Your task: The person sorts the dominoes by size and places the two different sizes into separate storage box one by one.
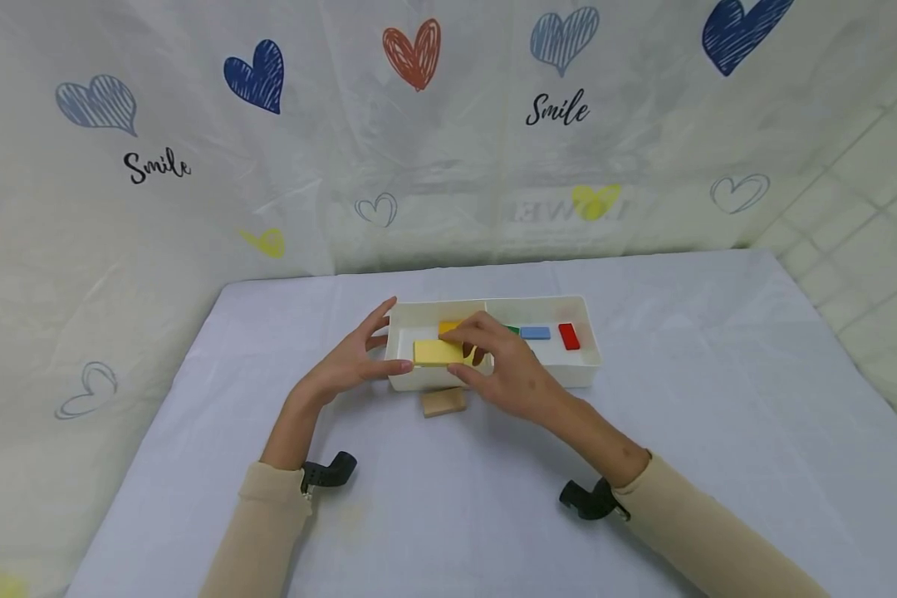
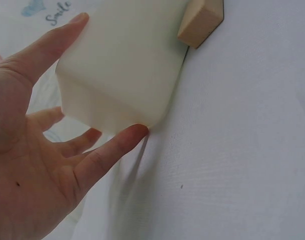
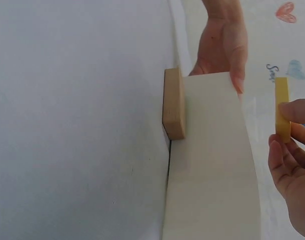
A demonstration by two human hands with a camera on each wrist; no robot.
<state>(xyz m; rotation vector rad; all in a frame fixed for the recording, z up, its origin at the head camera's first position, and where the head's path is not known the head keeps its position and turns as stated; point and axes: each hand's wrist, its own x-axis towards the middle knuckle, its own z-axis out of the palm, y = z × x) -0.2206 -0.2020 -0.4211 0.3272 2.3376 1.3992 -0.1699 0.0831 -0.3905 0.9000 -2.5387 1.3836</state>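
Observation:
My right hand [image 1: 512, 370] pinches a flat yellow block [image 1: 438, 353] between thumb and fingertips, above the left part of a white box [image 1: 583, 378]. In the right wrist view the yellow block [image 3: 282, 107] appears edge-on, held apart from the box. My left hand [image 1: 351, 361] is at the box's left end with its fingers spread. The left wrist view shows its fairly straight fingers [image 2: 105, 160] touching the white box [image 2: 122, 60]. An orange-yellow block [image 1: 448, 326] lies in the left part of the box, partly hidden by the right hand.
Right of a divider in the box lie a blue block [image 1: 535, 333], a red block [image 1: 569, 336] and a partly covered green block [image 1: 514, 330]. A plain wooden block [image 1: 443, 403] stands against the box's front on the white-covered table [image 1: 448, 515]. Behind hangs a heart-printed curtain [image 1: 463, 149].

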